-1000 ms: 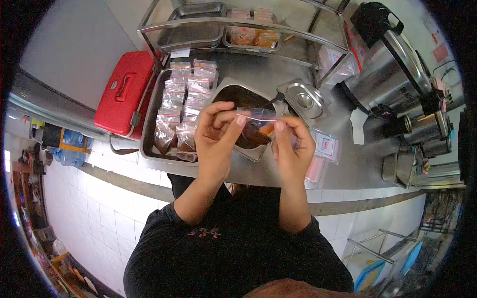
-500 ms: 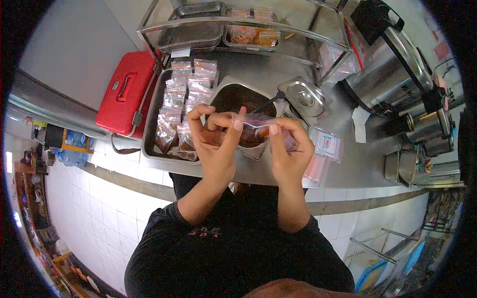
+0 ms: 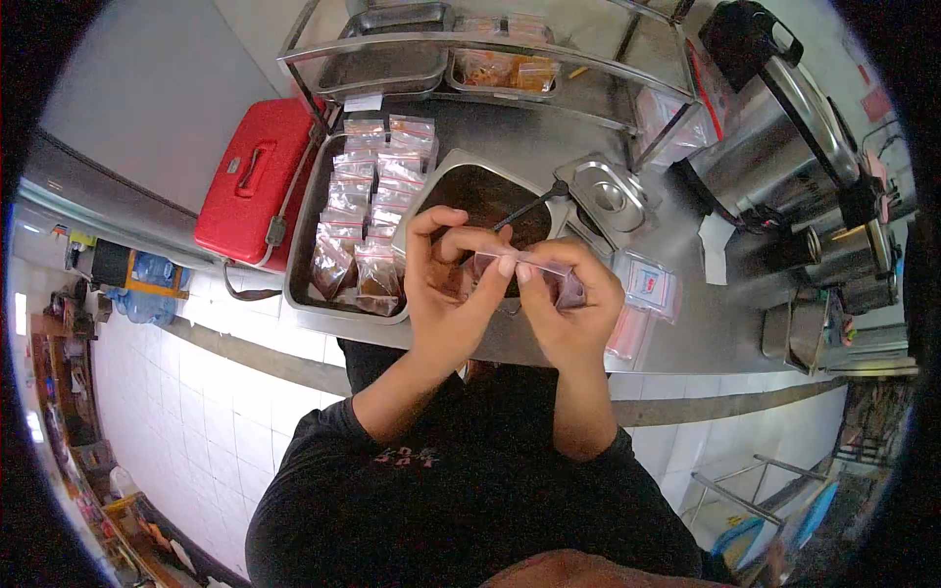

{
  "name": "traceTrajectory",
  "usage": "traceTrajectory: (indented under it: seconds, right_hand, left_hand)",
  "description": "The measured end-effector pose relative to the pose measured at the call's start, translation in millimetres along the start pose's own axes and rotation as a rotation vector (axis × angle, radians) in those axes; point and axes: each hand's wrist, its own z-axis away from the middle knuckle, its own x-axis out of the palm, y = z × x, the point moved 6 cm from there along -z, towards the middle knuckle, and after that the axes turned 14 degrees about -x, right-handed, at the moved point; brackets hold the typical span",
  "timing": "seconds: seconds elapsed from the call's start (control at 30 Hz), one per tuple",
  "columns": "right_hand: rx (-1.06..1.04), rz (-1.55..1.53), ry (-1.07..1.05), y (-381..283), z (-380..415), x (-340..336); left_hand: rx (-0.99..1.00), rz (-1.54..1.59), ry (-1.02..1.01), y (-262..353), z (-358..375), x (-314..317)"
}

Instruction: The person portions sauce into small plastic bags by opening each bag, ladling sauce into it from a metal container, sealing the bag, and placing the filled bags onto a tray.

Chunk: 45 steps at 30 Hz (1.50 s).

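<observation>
Between my two hands is a small clear zip bag point(image 3: 567, 290), its top edge pinched in front of the steel counter. My left hand point(image 3: 453, 284) grips that edge between thumb and forefinger, with the other fingers curled loosely apart. Thumb and forefinger of my right hand point(image 3: 576, 309) press the same edge, and the two thumbs nearly meet. What is inside the bag is mostly hidden by my fingers. Just beyond stands a steel pan point(image 3: 461, 181) with dark contents and a black-handled utensil point(image 3: 534, 206) resting in it.
A steel tray point(image 3: 299, 279) of filled zip bags point(image 3: 377, 274) lies at left beside a red cooler box point(image 3: 250, 181). Flat bags point(image 3: 645, 289) and a pan lid point(image 3: 608, 196) are at right. A metal rack point(image 3: 490, 44) spans the back, near large steel pots point(image 3: 774, 127).
My hands have come together along the bag's top edge, the left thumb moving right toward the right thumb. The bag's opening, spread apart before, is now pressed flat.
</observation>
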Motion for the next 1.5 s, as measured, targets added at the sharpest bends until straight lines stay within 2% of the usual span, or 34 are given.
traceTrajectory:
  seconds: [0.07, 0.23, 0.3, 0.33, 0.4, 0.47, 0.53, 0.57, 0.6, 0.67, 0.73, 0.77, 0.87, 0.93, 1.0, 1.07, 1.13, 1.17, 1.27, 1.43, 1.5]
  right_hand:
    - [-0.040, 0.008, -0.018, -1.7, -0.6, -2.1]
    - [0.035, -0.139, -0.039, 2.3, 6.1, -6.7]
    - [0.045, -0.155, -0.044, 2.3, 8.5, -14.7]
    - [0.050, -0.166, -0.043, 0.8, 8.0, -15.2]
    - [0.052, -0.239, -0.039, -6.0, 3.3, -14.7]
    - [-0.135, -0.174, -0.212, -19.7, -2.6, -14.3]
    - [-0.075, -0.147, -0.272, -32.2, -7.0, -11.4]
    - [-0.045, -0.136, -0.304, -32.9, -6.8, -8.6]
    - [-0.015, -0.124, -0.336, -33.8, -6.5, -5.7]
    - [0.001, 0.005, -0.404, -28.9, -5.7, 0.8]
    - [-0.121, -0.017, -0.390, -28.1, -4.4, 5.2]
    - [-0.007, 0.009, -0.304, -23.0, -1.8, 0.5]
    - [0.026, 0.069, -0.211, -7.9, 2.6, -14.4]
    - [0.026, 0.090, -0.183, 0.8, 6.1, -23.1]
    - [0.059, 0.095, -0.161, 1.7, 7.1, -21.7]
    - [0.136, 0.098, -0.161, 6.3, 10.8, -19.6]
    - [0.127, 0.093, -0.192, 4.7, 9.8, -12.2]
    - [0.121, 0.089, -0.224, 3.2, 9.6, -8.1]
    - [0.103, 0.064, -0.247, 1.0, 10.5, -3.6]
    - [0.159, 0.110, -0.224, 7.3, 15.4, -13.8]
    - [0.175, 0.121, -0.210, 9.4, 16.7, -15.7]
  left_hand:
    - [0.018, -0.033, -0.006, 2.7, 1.8, 0.2]
    - [0.071, -0.058, -0.011, 10.0, 14.5, -6.0]
    - [0.201, -0.056, -0.079, 16.7, 21.8, -12.2]
    - [0.201, -0.059, -0.069, 16.9, 22.9, -18.5]
    - [0.142, 0.013, -0.272, 16.3, 23.2, -18.2]
    - [-0.043, 0.173, -0.322, 15.4, 23.7, -13.7]
    - [-0.345, 0.274, -0.317, 1.7, 26.3, -7.0]
    - [-0.304, 0.089, -0.430, 3.4, 30.0, -2.8]
    - [-0.305, 0.087, -0.411, 3.4, 32.0, -8.3]
    - [-0.435, -0.086, -0.493, -4.7, 40.7, -14.2]
    - [-0.256, -0.258, -0.329, 15.9, 32.8, -28.4]
    - [-0.201, -0.366, -0.234, 23.7, 29.9, -44.6]
    - [0.023, -0.654, 0.062, 62.5, 24.5, -104.1]
    - [0.005, -0.699, 0.276, 78.6, 25.6, -150.4]
    - [-0.137, -0.732, 0.432, 83.8, 25.5, -188.4]
    - [-0.164, -0.763, 0.463, 83.7, 23.0, -205.0]
    - [-0.343, -0.987, 0.357, 61.8, 17.2, -221.2]
    - [-0.225, -1.300, 0.277, 54.5, 14.7, -227.9]
    - [-0.100, -1.357, 0.257, 55.5, 7.9, -219.2]
    - [-0.171, -1.366, 0.284, 64.5, 10.0, -203.1]
    - [-0.342, -1.359, 0.376, 71.3, 14.3, -201.6]
